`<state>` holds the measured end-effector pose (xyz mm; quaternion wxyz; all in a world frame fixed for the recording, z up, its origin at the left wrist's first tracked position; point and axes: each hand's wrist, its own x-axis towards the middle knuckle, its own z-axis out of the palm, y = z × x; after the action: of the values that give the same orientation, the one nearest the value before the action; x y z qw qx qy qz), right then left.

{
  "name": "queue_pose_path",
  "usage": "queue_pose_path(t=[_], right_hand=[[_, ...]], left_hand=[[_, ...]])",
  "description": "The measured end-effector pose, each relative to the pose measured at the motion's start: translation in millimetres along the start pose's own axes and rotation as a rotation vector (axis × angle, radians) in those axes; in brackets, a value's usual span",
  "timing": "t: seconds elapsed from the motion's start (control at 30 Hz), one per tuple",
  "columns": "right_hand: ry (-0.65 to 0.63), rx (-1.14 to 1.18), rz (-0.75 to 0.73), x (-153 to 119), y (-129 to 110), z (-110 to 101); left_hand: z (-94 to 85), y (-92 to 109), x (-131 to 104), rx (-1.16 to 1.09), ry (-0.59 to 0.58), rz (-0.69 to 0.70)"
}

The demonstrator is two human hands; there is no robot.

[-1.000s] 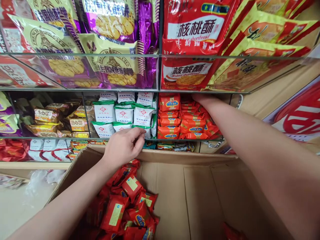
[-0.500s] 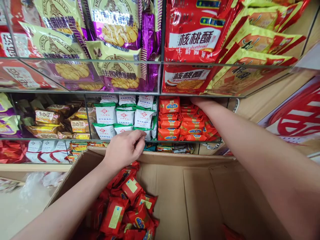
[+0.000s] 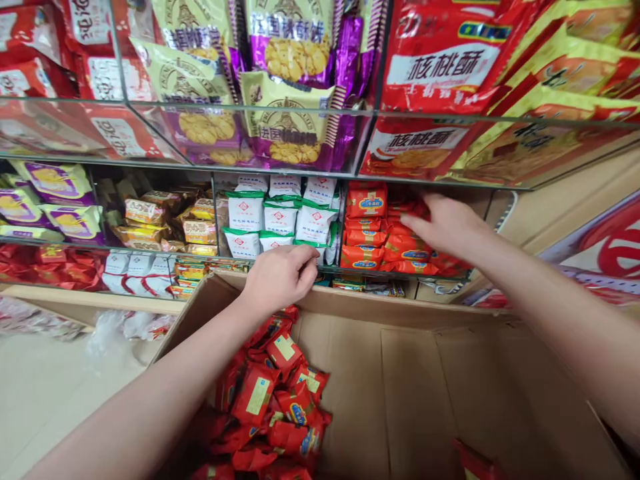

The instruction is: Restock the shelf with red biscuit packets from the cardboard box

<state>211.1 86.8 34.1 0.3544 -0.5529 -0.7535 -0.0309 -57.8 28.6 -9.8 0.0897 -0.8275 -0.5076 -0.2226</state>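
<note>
Has left hand [image 3: 283,275] curled at box [image 3: 370,308] edge, right hand [image 3: 447,220] at orange packs [image 3: 400,248], thumb parted from fingers; cannot tell of any hold in either

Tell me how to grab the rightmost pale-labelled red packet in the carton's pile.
Probably best: pinch the red packet by its right end, coming from above and right; that end juts toward the bare cardboard, while neighbouring packets crowd its left.

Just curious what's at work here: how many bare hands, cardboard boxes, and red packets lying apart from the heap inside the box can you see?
Left hand plus right hand: 2 hands
Cardboard box: 1
Lone red packet: 1
Total: 4
</note>
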Motion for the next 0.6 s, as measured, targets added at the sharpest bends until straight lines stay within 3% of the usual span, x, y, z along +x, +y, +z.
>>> queue_pose_path(t=[0.1,0.17,0.27,0.33,0.47,0.6], right_hand=[[-0.071,-0.005,-0.26,-72.6,-44.9,-16.9],[-0.269,0.103,-0.408,-118.0,-70.6,-7.7],[-0.781,0.249,-0.264,-164.8,-90.2,38.2],[-0.97,0.311,-0.099,-180.5,-92.3,77.2],[-1.015,0.314,0.065,-194.1,-94.2,132.7],[-1.015,0.308,0.157,-202.0,-102.8,144.2]], left_hand=[[0.7,1.8,-1.7,0.017,0.007,-0.004],[0.6,3.0,-2.7,0.029,0.01,-0.002],[-0.5,4.5,-4.7,0.034,0.012,0.0],[-1.6,5.1,-6.0,0.029,0.014,0.005],[-2.9,5.4,-7.5,0.011,0.019,0.008],[-2.8,5.3,-7.7,0.018,0.009,0.001]])
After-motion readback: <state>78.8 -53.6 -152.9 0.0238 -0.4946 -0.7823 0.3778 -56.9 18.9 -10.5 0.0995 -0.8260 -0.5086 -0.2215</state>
